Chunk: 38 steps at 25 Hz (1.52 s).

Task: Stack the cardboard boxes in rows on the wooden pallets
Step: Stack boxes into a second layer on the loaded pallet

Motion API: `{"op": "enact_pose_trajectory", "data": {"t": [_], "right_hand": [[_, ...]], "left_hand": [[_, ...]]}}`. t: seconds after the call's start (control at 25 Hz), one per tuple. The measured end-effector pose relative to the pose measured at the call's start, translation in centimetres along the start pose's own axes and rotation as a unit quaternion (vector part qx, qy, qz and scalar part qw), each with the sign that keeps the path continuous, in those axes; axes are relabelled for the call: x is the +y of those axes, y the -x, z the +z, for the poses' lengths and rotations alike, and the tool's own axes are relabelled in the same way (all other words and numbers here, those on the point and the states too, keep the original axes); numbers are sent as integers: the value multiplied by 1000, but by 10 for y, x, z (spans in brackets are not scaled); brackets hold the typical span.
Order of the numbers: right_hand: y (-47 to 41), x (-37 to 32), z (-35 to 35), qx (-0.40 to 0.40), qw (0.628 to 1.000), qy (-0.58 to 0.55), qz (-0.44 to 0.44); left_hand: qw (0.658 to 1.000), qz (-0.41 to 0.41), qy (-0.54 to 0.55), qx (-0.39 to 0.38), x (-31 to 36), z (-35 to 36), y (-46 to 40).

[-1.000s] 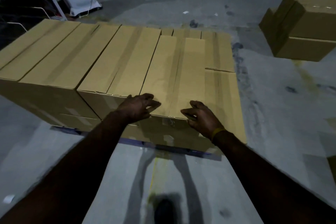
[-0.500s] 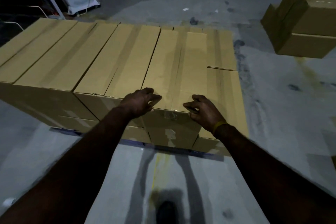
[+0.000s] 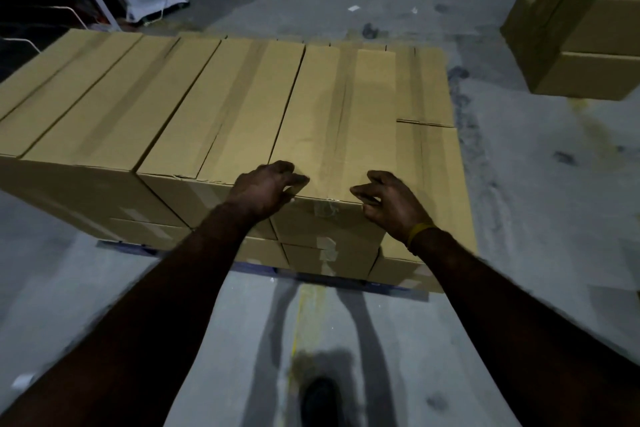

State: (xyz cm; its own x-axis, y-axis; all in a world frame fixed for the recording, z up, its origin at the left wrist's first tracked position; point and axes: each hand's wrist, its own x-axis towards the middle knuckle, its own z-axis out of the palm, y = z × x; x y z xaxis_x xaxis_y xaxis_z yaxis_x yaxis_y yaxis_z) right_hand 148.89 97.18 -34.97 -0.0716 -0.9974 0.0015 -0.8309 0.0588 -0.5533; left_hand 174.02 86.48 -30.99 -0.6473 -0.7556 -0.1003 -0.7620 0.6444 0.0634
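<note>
Two hands are resting on the near end of the rightmost top box (image 3: 332, 121), which is lying in the upper row of the stack on the pallet (image 3: 263, 269), whose dark front edge is showing beneath the boxes at about six o'clock from that box. The left hand (image 3: 265, 189) is sitting on the box's near-left corner, fingers loosely curled and spread over the top edge; the right hand (image 3: 388, 201) is sitting on the near-right corner the same way, a yellow wristband (image 3: 417, 232) showing at the wrist. Neither hand is closing around anything; both are pressing or touching rather than gripping. The box's long axis is running from six o'clock toward twelve, straight away from the hands, so any further seating push, I judge, is going along that axis, with both hands about equally near. Its neighbour (image 3: 225, 107) is lying flush at nine o'clock, while at three o'clock lower boxes (image 3: 433, 163) are sitting a level down, leaving that top place unfilled. Another pile of boxes (image 3: 581, 45) is waiting well apart at two o'clock on the concrete floor (image 3: 536, 201). Clear tape is showing on the box ends, but no brand, label or readable writing is visible anywhere.
</note>
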Motion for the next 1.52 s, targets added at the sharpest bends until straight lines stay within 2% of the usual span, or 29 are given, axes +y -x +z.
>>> {"op": "enact_pose_trajectory", "data": {"t": [0.32, 0.44, 0.56, 0.68, 0.8, 1.0, 1.32, 1.52], "right_hand": [[0, -2, 0, 4, 1000, -6, 2], [0, -6, -2, -3, 1000, 21, 14], [-2, -18, -13, -20, 997, 71, 28], [8, -26, -32, 0, 996, 72, 56], [51, -30, -66, 22, 993, 38, 111], [195, -30, -126, 30, 979, 10, 202], [464, 16, -227, 111, 931, 28, 346], [576, 56, -294, 166, 893, 42, 416]], "left_hand": [[1000, -10, -15, 8, -2, 3, 0], [999, -37, 4, -18, 3, 9, -2], [998, -52, 33, -10, 22, 4, -4], [997, -32, 70, -6, 57, -15, 4], [996, -31, 74, -37, 109, -45, 28], [991, -4, 119, -62, 224, -81, 89], [978, 113, 153, -83, 456, -104, 190], [963, 213, 141, -82, 595, -141, 198]]}}
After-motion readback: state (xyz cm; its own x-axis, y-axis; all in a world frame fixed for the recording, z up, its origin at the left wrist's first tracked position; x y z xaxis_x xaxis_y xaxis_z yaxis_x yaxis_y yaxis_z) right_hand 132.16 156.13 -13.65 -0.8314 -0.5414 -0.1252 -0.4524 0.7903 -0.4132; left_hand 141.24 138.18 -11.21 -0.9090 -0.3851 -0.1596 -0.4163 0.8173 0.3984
